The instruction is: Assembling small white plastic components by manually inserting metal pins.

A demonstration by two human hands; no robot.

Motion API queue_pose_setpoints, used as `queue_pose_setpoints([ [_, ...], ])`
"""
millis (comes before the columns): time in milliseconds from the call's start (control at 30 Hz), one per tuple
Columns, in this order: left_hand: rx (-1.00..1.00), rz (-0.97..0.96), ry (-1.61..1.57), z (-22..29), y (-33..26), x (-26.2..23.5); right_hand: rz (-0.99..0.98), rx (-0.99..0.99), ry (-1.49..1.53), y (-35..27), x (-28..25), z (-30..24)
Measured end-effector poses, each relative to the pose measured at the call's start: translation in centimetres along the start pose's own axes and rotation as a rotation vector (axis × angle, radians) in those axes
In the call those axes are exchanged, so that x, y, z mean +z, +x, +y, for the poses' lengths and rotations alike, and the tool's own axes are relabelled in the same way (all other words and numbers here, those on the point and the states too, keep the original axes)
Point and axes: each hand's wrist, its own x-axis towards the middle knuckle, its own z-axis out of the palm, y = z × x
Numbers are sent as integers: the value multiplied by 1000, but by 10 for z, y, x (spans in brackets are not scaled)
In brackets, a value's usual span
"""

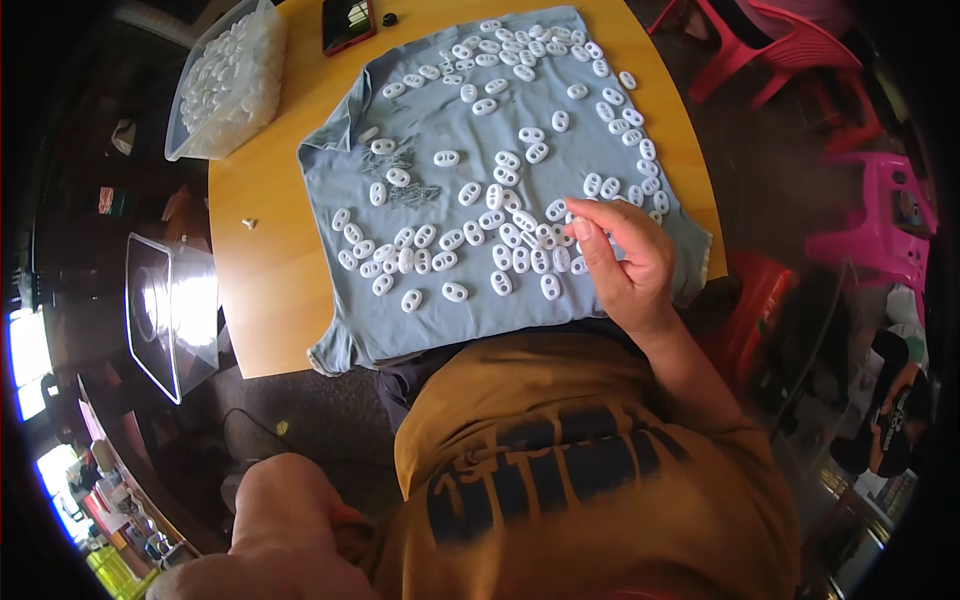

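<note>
My right hand (637,265) is over the near right part of a grey-blue cloth garment (440,325) spread on the table. Its thumb and forefinger are pinched together, and whatever they hold is too small or hidden to name. Close beneath the fingertips lie several small white oval plastic pieces with two holes (550,287). Many more of these pieces lie scattered over the cloth, some crowded along its far and right edges. A small heap of thin metal pins (415,192) rests on the cloth's left part. My left hand does not show.
A clear plastic tub (180,143) full of white pieces stands at the table's (265,300) far left. Beside it lies a phone (348,25). Another clear container (172,315) sits left of the table. Red (790,45) and pink (870,215) plastic seats stand to the right.
</note>
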Motion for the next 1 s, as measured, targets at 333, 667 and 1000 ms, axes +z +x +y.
queue_pose_setpoints([
  [333, -142, -27, -133, 6, -11, -23, 71, -68, -81, 4, 0, 2],
  [667, -265, -54, -284, 22, -22, -22, -133, -465, 132, -15, 11, -38],
  [1000, -407, -97, -466, 26, -27, -29, -1075, 189, 350, -46, 16, -40],
])
